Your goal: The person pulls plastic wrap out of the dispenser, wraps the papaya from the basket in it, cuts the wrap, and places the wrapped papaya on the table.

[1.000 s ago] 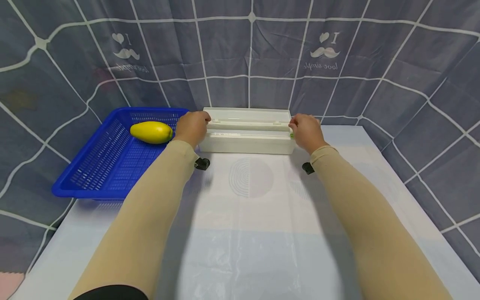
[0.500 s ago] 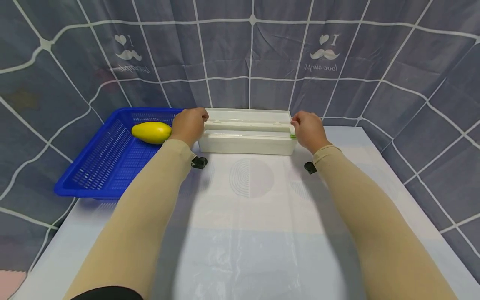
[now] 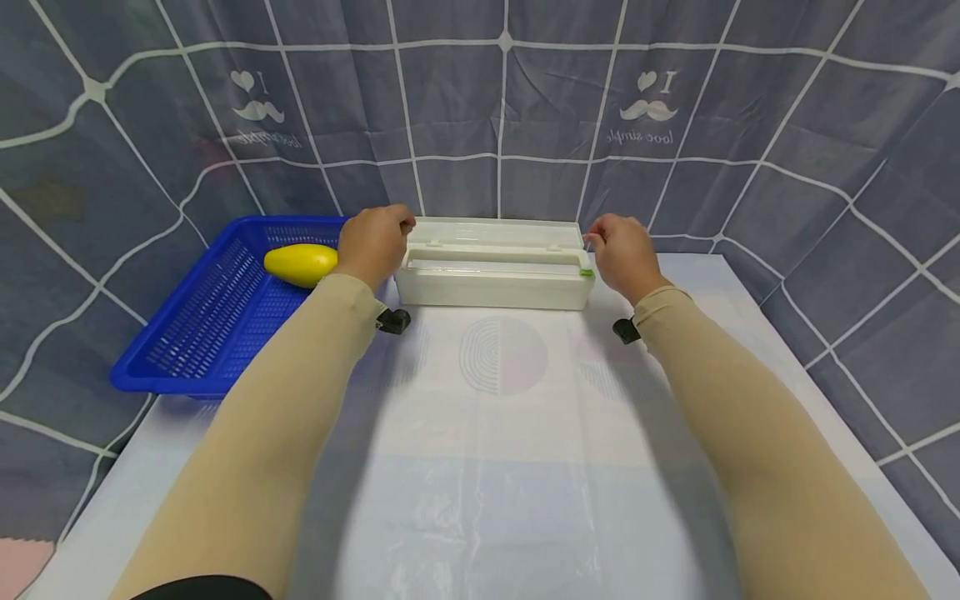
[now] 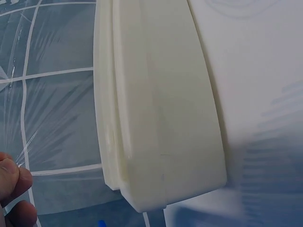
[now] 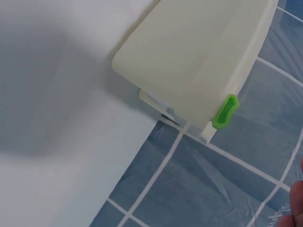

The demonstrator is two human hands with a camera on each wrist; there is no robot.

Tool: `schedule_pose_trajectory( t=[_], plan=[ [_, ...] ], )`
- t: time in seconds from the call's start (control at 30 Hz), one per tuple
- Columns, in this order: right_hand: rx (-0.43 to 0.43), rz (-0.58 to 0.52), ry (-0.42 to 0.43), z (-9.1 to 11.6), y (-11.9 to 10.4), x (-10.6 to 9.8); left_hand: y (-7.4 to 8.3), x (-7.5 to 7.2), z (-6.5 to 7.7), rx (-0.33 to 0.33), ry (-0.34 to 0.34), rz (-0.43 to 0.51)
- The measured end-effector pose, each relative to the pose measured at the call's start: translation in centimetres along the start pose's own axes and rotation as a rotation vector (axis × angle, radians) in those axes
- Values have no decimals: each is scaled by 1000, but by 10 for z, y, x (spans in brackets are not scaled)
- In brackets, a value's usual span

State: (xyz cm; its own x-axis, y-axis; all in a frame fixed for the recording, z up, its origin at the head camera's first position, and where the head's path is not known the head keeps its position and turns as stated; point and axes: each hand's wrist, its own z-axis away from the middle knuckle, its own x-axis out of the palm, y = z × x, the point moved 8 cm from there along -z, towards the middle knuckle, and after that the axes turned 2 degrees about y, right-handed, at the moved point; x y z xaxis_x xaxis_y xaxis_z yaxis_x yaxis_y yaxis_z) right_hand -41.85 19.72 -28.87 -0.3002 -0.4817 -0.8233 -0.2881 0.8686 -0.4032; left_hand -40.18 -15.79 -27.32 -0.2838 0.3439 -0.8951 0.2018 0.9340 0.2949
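Observation:
A white cling film dispenser with a lifted lid stands at the back of the table. A green slider cutter sits at its right end. Clear cling film stretches from it, with creases running to the fingertips of my left hand, which pinch one edge. Above the opposite end, my right hand pinches the film's other side; only its fingertips show at the edge of the right wrist view. Both hands are level, just outside the dispenser's ends.
To the left stands a blue plastic basket holding a yellow papaya-like fruit, partly behind my left hand. A grey checked curtain hangs close behind and at both sides of the white-covered table.
Both hands have risen a little and drawn outward, away from the dispenser's ends. More of the dispenser and its green slider now shows between them.

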Motion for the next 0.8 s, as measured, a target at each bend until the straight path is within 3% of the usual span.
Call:
schedule_pose_trajectory(
  t=[0.33, 0.8],
  plan=[
    [-9, -20, 32, 2, -5, -15, 6, -11, 0, 14, 33, -21],
    [-75, -39, 109, 6, -18, -38, 12, -34, 5, 78, 135, 1]
  ],
)
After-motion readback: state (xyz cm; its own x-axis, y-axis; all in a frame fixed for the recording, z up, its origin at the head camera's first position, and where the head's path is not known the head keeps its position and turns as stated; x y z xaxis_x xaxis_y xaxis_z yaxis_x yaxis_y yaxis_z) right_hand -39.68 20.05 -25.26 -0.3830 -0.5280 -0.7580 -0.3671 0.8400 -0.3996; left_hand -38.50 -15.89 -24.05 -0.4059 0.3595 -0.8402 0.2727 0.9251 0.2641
